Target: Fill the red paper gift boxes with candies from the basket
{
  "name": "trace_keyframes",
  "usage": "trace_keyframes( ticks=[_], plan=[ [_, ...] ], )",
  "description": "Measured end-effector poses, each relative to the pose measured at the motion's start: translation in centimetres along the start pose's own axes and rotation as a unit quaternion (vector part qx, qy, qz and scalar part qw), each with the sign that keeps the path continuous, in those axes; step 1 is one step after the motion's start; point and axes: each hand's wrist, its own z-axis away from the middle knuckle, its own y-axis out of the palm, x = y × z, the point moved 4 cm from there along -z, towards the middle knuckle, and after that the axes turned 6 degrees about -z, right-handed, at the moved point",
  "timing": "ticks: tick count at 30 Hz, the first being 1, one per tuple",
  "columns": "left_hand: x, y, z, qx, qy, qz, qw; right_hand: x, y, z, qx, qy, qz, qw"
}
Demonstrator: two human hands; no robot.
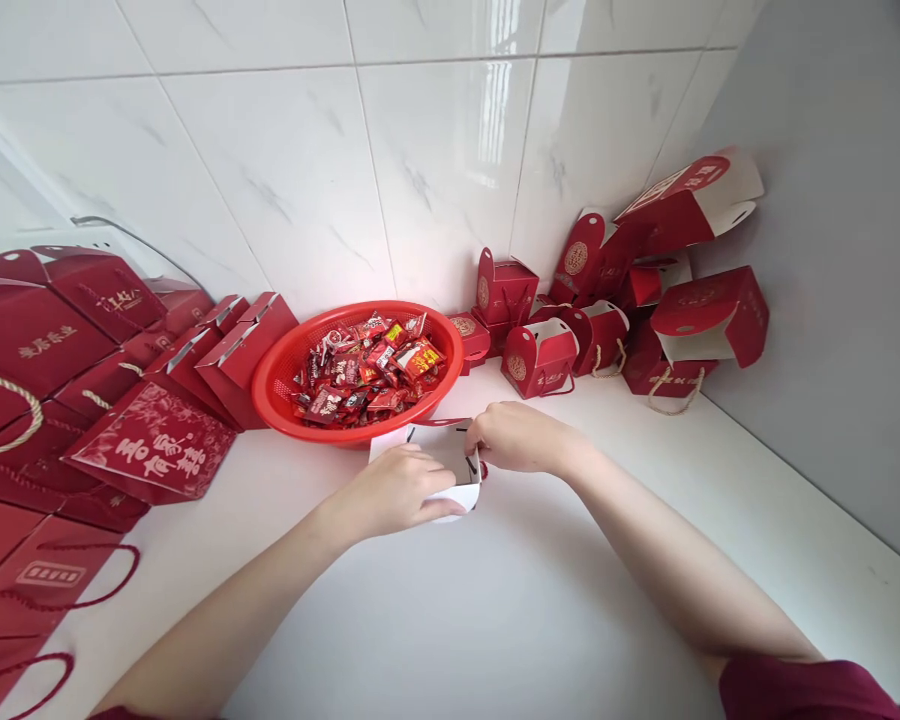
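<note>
Near edge: both forearms entered from below; a maroon sleeve (810, 690) was cut off at bottom right. Left hand (397, 490) lay w/ fingers curled over the near wall of a small gift box (450, 470), white inside, on the white counter (540, 600). Right hand (517, 437) pinched its far rim; box's red exterior mostly hidden. Just behind: red basket (285, 375) of wrapped candies (367, 370). Left: flat red bags (150, 450), partly out of frame. Far right corner: assembled boxes (667, 300), lettering too small to read.
</note>
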Motion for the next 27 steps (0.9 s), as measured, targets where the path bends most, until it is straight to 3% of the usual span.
trace_keyframes(
  ticks=[3, 5, 11, 19, 27],
  plan=[
    [-0.3, 0.2, 0.2, -0.021, 0.022, -0.008, 1.0, 0.5, -0.8, 1.0, -0.005, -0.001, -0.01, 1.0],
    [-0.6, 0.3, 0.2, -0.043, 0.04, -0.002, 0.998, 1.2, -1.6, 1.7, -0.04, -0.01, -0.012, 0.999],
    [-1.4, 0.7, 0.1, -0.085, 0.071, 0.029, 0.993, 3.5, -2.4, 2.5, -0.137, -0.102, -0.049, 0.984],
    [-2.3, 1.3, 0.0, -0.142, 0.083, 0.028, 0.986, 1.9, -0.3, 0.5, -0.139, -0.003, -0.035, 0.99],
    [-1.9, 2.2, -0.4, -0.232, 0.066, 0.0, 0.97, 1.1, 1.4, -1.3, -0.116, 0.039, -0.027, 0.992]
  ],
)
